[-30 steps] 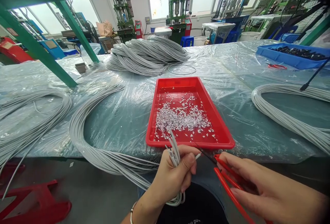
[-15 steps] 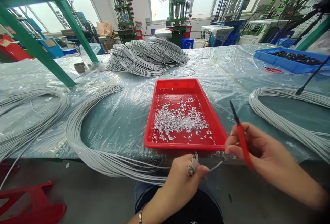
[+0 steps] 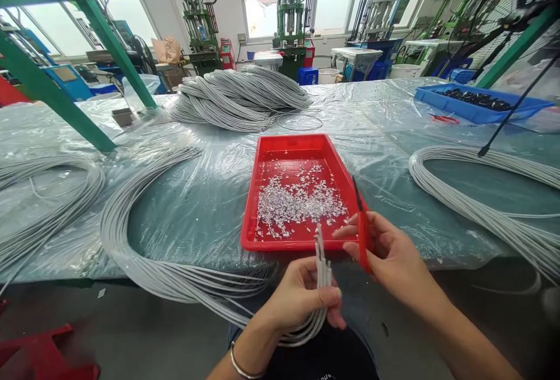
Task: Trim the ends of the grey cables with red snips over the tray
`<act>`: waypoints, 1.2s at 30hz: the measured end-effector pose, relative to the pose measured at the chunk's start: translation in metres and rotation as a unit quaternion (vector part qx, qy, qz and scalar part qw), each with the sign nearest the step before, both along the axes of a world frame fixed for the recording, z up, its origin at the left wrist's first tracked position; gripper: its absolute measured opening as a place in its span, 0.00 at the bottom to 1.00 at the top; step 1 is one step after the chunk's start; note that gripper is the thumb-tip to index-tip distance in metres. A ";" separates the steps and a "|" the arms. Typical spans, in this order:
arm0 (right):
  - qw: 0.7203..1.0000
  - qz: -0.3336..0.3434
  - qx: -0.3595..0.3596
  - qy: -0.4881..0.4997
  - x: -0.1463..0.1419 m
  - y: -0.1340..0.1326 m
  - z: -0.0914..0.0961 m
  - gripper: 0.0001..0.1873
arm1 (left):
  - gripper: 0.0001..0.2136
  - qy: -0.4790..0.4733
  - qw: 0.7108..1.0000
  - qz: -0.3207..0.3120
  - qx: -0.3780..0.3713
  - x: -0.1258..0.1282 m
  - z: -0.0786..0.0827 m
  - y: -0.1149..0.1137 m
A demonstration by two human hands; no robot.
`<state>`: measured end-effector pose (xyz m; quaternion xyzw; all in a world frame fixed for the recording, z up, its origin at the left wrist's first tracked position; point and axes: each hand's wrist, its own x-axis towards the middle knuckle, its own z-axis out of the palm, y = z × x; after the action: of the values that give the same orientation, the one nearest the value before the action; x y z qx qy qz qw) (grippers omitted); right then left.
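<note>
My left hand [image 3: 297,295] is closed round a bundle of grey cables [image 3: 322,272] below the tray's near edge. Their cut ends point upward out of the fist, at uneven heights. My right hand [image 3: 391,251], just to the right, grips red-handled cutters [image 3: 363,237] with the dark, narrow jaws pointing up. The fingertips of that hand are close to the cable ends; contact cannot be made out. Behind both hands lies a red tray [image 3: 280,246] on the table, with many small silvery scraps [image 3: 293,202] spread over its floor.
Looped grey cables lie at left [image 3: 118,228] and right [image 3: 464,193]. A large cable pile [image 3: 245,100] sits behind the tray. A blue bin [image 3: 472,108] holds black parts, near another red-handled tool [image 3: 445,118]. Green posts [image 3: 65,100] rise from the table; a red stool [image 3: 48,351] stands lower left.
My left hand has turned the cable bundle so the ends stand upright. My right hand has moved left with the cutters, nearer the bundle. The view has shifted slightly.
</note>
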<state>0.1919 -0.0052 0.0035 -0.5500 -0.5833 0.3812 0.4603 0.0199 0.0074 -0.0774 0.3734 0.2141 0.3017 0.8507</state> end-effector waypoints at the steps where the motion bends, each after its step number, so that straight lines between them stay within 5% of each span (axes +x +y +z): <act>1: 1.000 0.003 0.003 0.006 0.004 -0.005 -0.001 0.22 | 0.25 -0.006 1.000 0.008 -0.006 0.000 0.002 0.000; 5: 1.000 0.020 -0.008 0.017 0.022 -0.038 -0.012 0.24 | 0.23 -0.024 0.999 0.042 -0.017 -0.007 0.020 0.001; 9: 0.989 -0.020 -0.124 -0.071 0.028 -0.071 -0.019 0.32 | 0.22 -0.008 0.997 0.058 -0.047 -0.014 0.043 0.001; 14: 0.951 0.036 -0.186 -0.244 0.015 -0.079 0.008 0.21 | 0.20 0.031 0.996 0.079 -0.038 -0.015 0.052 -0.001; 19: 0.940 0.057 -0.211 -0.262 0.005 -0.077 0.027 0.11 | 0.21 0.060 0.996 0.072 0.007 -0.018 0.046 -0.001; 26: 0.949 0.054 -0.203 -0.235 0.005 -0.081 0.024 0.11 | 0.23 0.082 0.991 0.085 0.059 -0.017 0.046 0.000; 32: 0.949 0.109 -0.149 -0.255 0.018 -0.073 0.023 0.09 | 0.24 -0.009 0.999 -0.047 0.001 -0.021 0.044 0.007; 36: 0.971 0.017 -0.088 -0.221 0.016 -0.064 0.018 0.07 | 0.24 -0.062 0.995 -0.069 -0.026 -0.023 0.042 0.010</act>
<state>0.2081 -0.0688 0.0216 -0.6491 -0.6438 0.3082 0.2631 -0.0033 0.0169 -0.0352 0.3457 0.1420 0.2595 0.8905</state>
